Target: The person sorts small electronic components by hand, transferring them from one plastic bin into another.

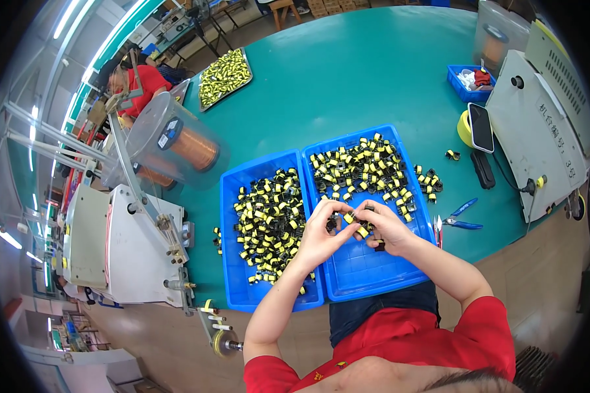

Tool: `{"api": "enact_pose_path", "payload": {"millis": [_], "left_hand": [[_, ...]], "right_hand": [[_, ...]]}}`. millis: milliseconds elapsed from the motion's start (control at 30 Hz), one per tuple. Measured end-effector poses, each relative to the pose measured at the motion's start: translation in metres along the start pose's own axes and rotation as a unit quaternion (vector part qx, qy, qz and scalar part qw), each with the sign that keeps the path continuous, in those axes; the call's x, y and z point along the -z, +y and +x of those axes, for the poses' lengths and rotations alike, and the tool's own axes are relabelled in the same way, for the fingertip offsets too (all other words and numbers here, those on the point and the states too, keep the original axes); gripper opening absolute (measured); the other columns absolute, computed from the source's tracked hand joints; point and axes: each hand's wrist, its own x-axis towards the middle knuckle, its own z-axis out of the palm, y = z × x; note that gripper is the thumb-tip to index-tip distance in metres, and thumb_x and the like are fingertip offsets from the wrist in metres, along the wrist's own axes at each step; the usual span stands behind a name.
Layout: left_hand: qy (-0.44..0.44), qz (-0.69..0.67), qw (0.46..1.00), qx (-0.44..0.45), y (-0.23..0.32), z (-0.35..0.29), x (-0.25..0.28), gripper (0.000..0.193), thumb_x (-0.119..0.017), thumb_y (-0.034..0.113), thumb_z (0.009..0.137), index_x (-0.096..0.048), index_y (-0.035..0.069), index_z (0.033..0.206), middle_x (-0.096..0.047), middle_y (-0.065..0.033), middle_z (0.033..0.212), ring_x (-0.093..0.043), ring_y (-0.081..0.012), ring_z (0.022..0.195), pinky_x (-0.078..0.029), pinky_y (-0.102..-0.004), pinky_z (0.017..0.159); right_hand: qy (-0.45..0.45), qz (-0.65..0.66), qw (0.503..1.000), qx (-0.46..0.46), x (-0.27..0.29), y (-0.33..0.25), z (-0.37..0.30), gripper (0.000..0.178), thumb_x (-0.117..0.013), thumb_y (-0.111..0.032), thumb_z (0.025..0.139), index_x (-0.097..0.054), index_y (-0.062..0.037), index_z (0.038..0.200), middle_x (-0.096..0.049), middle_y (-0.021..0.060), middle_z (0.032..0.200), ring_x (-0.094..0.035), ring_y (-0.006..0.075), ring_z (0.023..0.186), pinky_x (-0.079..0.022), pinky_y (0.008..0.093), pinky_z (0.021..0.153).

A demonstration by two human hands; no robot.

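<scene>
Both hands meet over the near part of the right blue tray (360, 278). My left hand (321, 234) is closed, thumb and fingers pinching a small black bobbin coil wrapped in yellow tape (349, 217). Close against it, my right hand (385, 229) is curled round more of these black and yellow coils, some showing between the fingers. Many loose coils (364, 164) lie in the far half of the right tray. The left blue tray (228, 226) beside it is heaped with the same coils.
Winding machines stand left (144, 245) and right (537, 124). A copper wire spool (193, 147) sits in a clear cover. Blue-handled pliers (464, 224), a phone (481, 128) and a small blue basket (462, 92) lie at right. A metal tray of yellow coils (224, 78) stands far left, near a co-worker.
</scene>
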Motion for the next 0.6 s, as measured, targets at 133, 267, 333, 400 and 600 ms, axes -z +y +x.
{"api": "enact_pose_path", "payload": {"millis": [133, 267, 333, 400, 600], "left_hand": [[0.022, -0.005, 0.996, -0.086, -0.017, 0.000, -0.001, 0.029, -0.071, 0.010, 0.076, -0.056, 0.003, 0.100, -0.050, -0.0016, 0.091, -0.049, -0.0078, 0.073, -0.041, -0.0209, 0.060], [-0.039, -0.383, 0.909, 0.159, -0.005, -0.001, 0.005, 0.029, -0.055, 0.016, 0.090, -0.050, 0.001, 0.115, -0.050, -0.0039, 0.092, -0.042, -0.0063, 0.067, -0.027, -0.0163, 0.045], [-0.054, -0.439, 0.880, 0.174, -0.004, 0.000, 0.012, 0.031, -0.054, 0.018, 0.091, -0.050, 0.000, 0.116, -0.051, -0.0048, 0.093, -0.041, -0.0068, 0.066, -0.028, -0.0163, 0.045], [-0.073, -0.493, 0.846, 0.187, -0.005, 0.000, 0.015, 0.036, -0.051, 0.024, 0.093, -0.048, 0.000, 0.119, -0.053, -0.0075, 0.097, -0.041, -0.0079, 0.065, -0.029, -0.0164, 0.044], [-0.060, -0.541, 0.811, 0.214, -0.008, 0.002, 0.016, 0.033, -0.048, 0.023, 0.094, -0.047, 0.002, 0.120, -0.051, -0.0059, 0.094, -0.044, -0.0108, 0.072, -0.034, -0.0189, 0.049]], "right_hand": [[-0.008, -0.008, 1.000, 0.007, -0.003, 0.001, 0.000, 0.014, -0.049, -0.025, 0.090, -0.047, -0.0112, 0.094, -0.052, 0.0042, 0.079, -0.054, 0.0136, 0.060, -0.028, 0.0207, 0.037], [-0.026, 0.083, 0.996, -0.026, 0.003, -0.001, 0.000, 0.030, -0.032, -0.034, 0.092, -0.048, -0.0118, 0.105, -0.053, 0.0065, 0.081, -0.054, 0.0174, 0.063, -0.030, 0.0221, 0.038], [-0.026, 0.075, 0.997, -0.025, 0.006, 0.002, 0.003, 0.033, -0.028, -0.035, 0.092, -0.047, -0.0120, 0.107, -0.055, 0.0077, 0.082, -0.054, 0.0183, 0.063, -0.030, 0.0225, 0.038], [-0.026, 0.067, 0.997, -0.024, 0.006, 0.003, 0.003, 0.037, -0.024, -0.036, 0.092, -0.047, -0.0121, 0.109, -0.056, 0.0090, 0.083, -0.054, 0.0192, 0.064, -0.031, 0.0230, 0.038], [-0.016, 0.036, 0.999, -0.018, 0.002, 0.002, 0.002, 0.031, -0.034, -0.039, 0.094, -0.047, -0.0131, 0.106, -0.059, 0.0093, 0.082, -0.054, 0.0185, 0.061, -0.032, 0.0230, 0.038]]}}
